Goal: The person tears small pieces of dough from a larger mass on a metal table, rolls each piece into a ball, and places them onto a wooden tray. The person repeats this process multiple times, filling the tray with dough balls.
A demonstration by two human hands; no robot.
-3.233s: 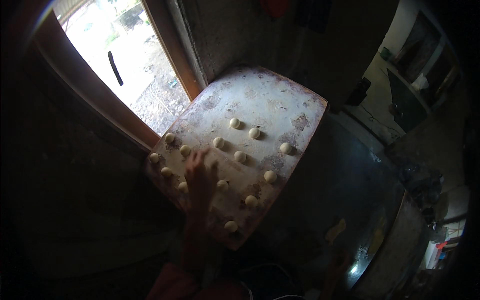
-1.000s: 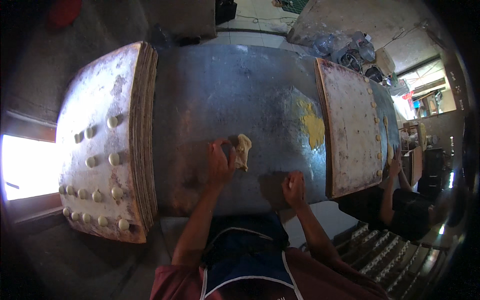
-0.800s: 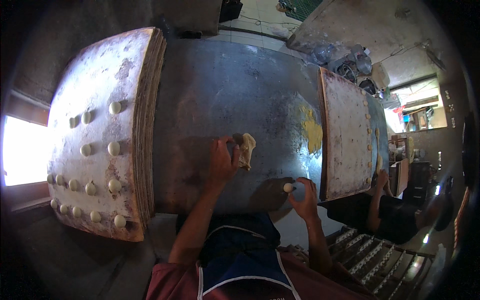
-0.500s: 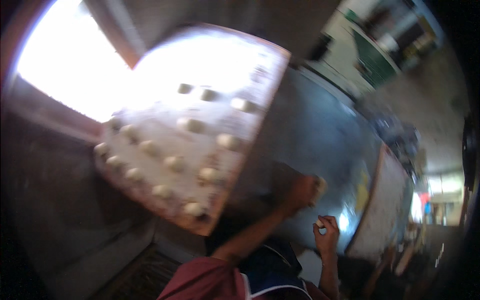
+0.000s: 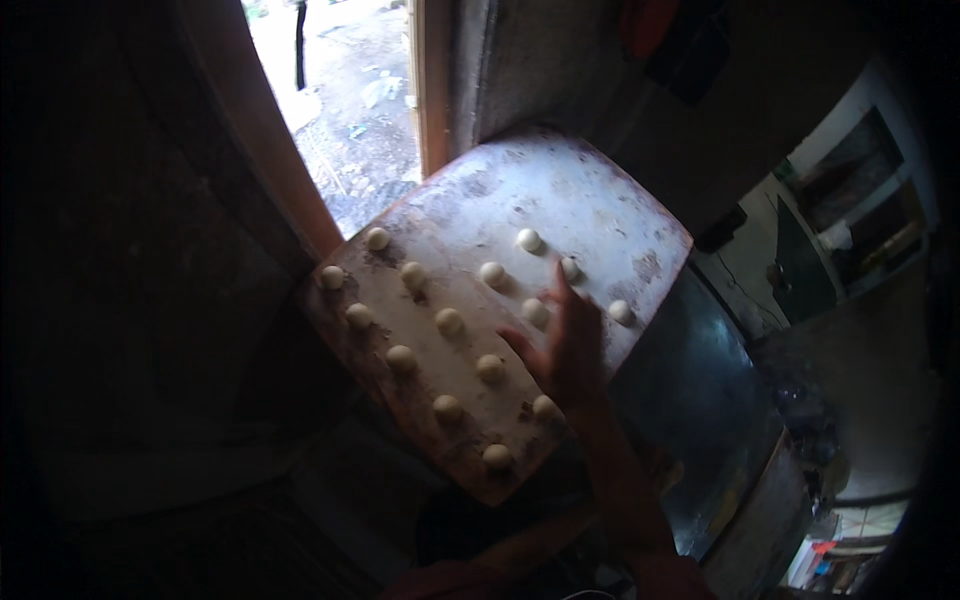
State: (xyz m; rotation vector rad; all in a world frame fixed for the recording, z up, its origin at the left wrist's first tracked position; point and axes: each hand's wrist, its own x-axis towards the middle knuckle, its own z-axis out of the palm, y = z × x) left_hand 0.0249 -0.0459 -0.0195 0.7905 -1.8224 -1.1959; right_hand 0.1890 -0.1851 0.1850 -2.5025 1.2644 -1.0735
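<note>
My right hand (image 5: 572,350) reaches over a pale, stained board (image 5: 480,190), thumb and index finger spread. Between them shows a dough ball (image 5: 535,312); whether I touch it, I cannot tell. Another dough ball (image 5: 569,268) is by my index fingertip. Several more dough balls, such as this one (image 5: 449,321), stand apart in rows on the board. Low behind my right forearm, my left hand (image 5: 655,467) is in deep shadow, closed on a pale lump of dough (image 5: 674,476). My right palm and wrist hide part of the board.
A shiny metal tabletop (image 5: 690,370) extends right of the board. Beyond the board's far left edge is a bright doorway (image 5: 365,110) with a wooden frame (image 5: 432,90). Another board (image 5: 765,500) lies at the lower right. Dark walls enclose the left side.
My right hand has moved up and left from above the metal table to the board; the small dough ball it held no longer shows in its fingers. The view has swung left and darkened.
</note>
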